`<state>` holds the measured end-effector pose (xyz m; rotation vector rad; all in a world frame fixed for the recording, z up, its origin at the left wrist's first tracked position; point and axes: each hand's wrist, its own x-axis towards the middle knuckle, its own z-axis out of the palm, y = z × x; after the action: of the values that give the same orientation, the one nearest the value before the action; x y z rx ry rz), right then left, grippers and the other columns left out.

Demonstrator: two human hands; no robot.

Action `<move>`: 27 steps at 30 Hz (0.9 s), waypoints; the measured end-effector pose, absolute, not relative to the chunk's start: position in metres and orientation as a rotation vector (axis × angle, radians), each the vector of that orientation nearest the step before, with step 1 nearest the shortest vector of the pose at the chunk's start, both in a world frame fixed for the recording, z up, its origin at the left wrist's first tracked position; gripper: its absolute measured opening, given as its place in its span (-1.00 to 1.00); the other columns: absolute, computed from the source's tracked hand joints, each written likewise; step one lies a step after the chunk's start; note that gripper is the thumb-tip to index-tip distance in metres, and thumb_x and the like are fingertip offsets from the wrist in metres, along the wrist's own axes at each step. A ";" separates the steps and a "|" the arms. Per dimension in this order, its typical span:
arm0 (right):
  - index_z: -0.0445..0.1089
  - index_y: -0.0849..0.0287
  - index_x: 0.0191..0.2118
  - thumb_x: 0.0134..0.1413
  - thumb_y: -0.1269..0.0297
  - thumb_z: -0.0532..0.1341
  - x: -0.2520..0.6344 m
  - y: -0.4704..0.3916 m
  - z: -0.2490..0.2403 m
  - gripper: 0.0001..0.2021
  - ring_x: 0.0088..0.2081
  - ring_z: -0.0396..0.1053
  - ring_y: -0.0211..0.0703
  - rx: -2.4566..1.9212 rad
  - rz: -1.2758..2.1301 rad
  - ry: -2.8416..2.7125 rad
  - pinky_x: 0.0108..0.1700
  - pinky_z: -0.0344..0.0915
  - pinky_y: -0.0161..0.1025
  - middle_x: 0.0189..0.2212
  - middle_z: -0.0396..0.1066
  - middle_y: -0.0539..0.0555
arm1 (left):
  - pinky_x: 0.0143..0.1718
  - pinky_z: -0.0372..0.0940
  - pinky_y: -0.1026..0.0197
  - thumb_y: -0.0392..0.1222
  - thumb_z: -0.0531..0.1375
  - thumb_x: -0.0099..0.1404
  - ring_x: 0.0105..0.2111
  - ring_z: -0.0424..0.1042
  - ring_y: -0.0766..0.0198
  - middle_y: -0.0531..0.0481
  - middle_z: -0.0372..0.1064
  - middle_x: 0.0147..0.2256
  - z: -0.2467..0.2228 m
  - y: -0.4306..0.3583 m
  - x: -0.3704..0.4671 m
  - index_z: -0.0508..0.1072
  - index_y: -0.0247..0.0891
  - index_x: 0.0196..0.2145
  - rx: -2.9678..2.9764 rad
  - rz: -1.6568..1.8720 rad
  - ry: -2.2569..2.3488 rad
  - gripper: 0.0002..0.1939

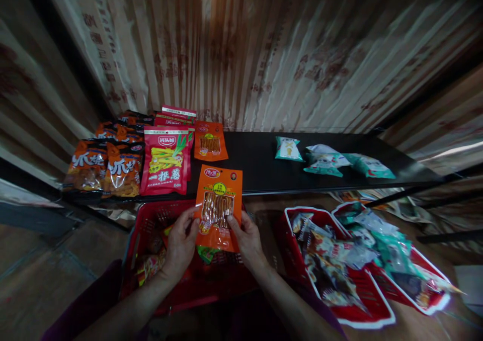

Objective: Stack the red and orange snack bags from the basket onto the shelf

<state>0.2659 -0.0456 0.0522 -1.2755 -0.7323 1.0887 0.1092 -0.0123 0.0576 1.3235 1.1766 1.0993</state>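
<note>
An orange snack packet (218, 207) with a clear window showing brown strips is held upright between my two hands, in front of the shelf edge. My left hand (181, 243) pinches its left edge. On the other side, my right hand (247, 238) grips the right edge, with the thumb on the front. Behind it, a matching orange packet (210, 141) lies on the black shelf (252, 157). Beside that stand red-pink snack bags (166, 160) with a spring onion picture. Below my hands is a red plastic basket (145, 215) holding several colourful packets.
Dark orange snack bags (123, 167) fill the shelf's left end. Several teal and white packets (289, 149) lie toward its right. Two red baskets with white rims (372, 285) hold more packets on the floor at right. Patterned sheeting (245, 54) hangs behind the shelf.
</note>
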 end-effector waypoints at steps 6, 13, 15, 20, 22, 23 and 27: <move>0.41 0.12 -0.24 0.02 0.09 0.22 0.273 -0.019 0.072 -0.76 -0.31 0.35 -0.15 -1.286 0.933 -0.869 -0.19 0.29 -0.23 -0.34 0.45 0.00 | -0.03 0.29 0.14 -0.24 0.07 0.25 -0.14 0.43 0.22 -0.06 0.42 -0.19 0.073 0.017 0.116 0.46 -0.23 -0.18 1.580 1.205 1.236 -0.77; 0.38 0.15 -0.38 -0.04 0.07 0.20 0.297 0.042 0.084 -0.76 -0.42 0.29 -0.21 -1.325 0.818 -0.999 -0.36 0.23 -0.30 -0.47 0.40 -0.03 | 0.02 0.27 0.09 -0.37 0.03 0.20 -0.10 0.39 0.18 -0.13 0.39 -0.16 0.089 0.062 0.141 0.45 -0.30 -0.09 1.730 1.297 1.356 -0.65; 0.39 0.16 -0.35 -0.03 0.07 0.17 0.304 0.065 0.086 -0.75 -0.41 0.29 -0.21 -1.350 0.753 -1.049 -0.34 0.23 -0.30 -0.45 0.41 -0.02 | 0.03 0.26 0.06 -0.40 0.02 0.18 -0.10 0.38 0.14 -0.18 0.37 -0.15 0.095 0.079 0.151 0.45 -0.34 -0.07 1.763 1.325 1.416 -0.62; 0.42 0.20 -0.32 0.02 0.10 0.10 0.314 0.111 0.091 -0.72 -0.41 0.29 -0.22 -1.480 0.499 -1.152 -0.31 0.24 -0.29 -0.44 0.43 0.01 | 0.07 0.23 0.00 -0.44 -0.01 0.16 -0.08 0.35 0.10 -0.18 0.34 -0.13 0.104 0.115 0.171 0.44 -0.30 -0.05 1.809 1.367 1.527 -0.56; 0.44 0.20 -0.30 0.04 0.12 0.08 0.315 0.122 0.093 -0.71 -0.40 0.30 -0.21 -1.532 0.426 -1.173 -0.31 0.24 -0.29 -0.42 0.45 0.03 | 0.07 0.22 0.01 -0.45 -0.01 0.15 -0.06 0.33 0.10 -0.18 0.34 -0.13 0.105 0.125 0.175 0.44 -0.31 -0.04 1.855 1.372 1.577 -0.56; 0.44 0.19 -0.29 0.06 0.13 0.08 0.315 0.126 0.093 -0.71 -0.39 0.31 -0.20 -1.559 0.397 -1.180 -0.30 0.24 -0.28 -0.41 0.45 0.03 | 0.07 0.22 0.02 -0.45 0.00 0.15 -0.06 0.33 0.10 -0.18 0.34 -0.13 0.106 0.129 0.176 0.44 -0.32 -0.04 1.885 1.375 1.595 -0.56; 0.47 0.17 -0.25 0.10 0.18 0.07 0.313 0.140 0.096 -0.72 -0.35 0.34 -0.18 -1.673 0.279 -1.222 -0.27 0.23 -0.26 -0.37 0.47 0.05 | 0.07 0.21 0.01 -0.42 0.02 0.17 -0.04 0.30 0.08 -0.20 0.33 -0.14 0.106 0.145 0.177 0.41 -0.37 -0.02 2.020 1.345 1.621 -0.58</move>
<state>0.3132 0.1395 0.0964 -1.6725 -1.2223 0.2787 0.1765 0.1445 0.1063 2.0195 1.6211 1.3446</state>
